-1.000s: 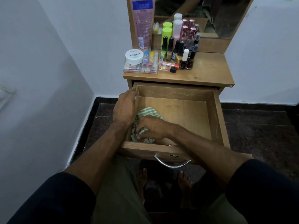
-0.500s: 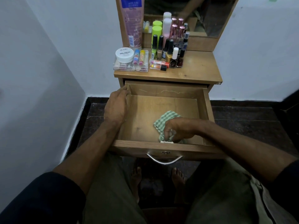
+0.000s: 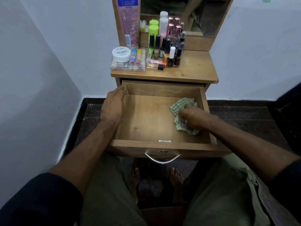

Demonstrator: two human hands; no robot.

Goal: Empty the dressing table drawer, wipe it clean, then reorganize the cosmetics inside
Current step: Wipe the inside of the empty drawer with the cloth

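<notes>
The wooden drawer [image 3: 146,121] of the dressing table is pulled out, and only a cloth lies inside. My right hand [image 3: 193,119] presses a green checked cloth [image 3: 182,105] onto the drawer floor near the right wall. My left hand [image 3: 114,106] rests on the top of the drawer's left wall, fingers curled over its edge. The cosmetics stand on the table top [image 3: 195,69]: a white nail polish jar [image 3: 121,53] on a clear case [image 3: 127,66], several nail polish bottles [image 3: 164,49], a tall pink tube [image 3: 128,22].
A mirror [image 3: 187,13] rises behind the table top. White walls close in on the left and behind. A metal handle [image 3: 162,159] hangs on the drawer front, above my bare feet [image 3: 135,178] on the dark floor.
My right hand has swept the cloth from the drawer's front left, across the front, to the right side and farther back. My left hand has stayed on the left wall.
</notes>
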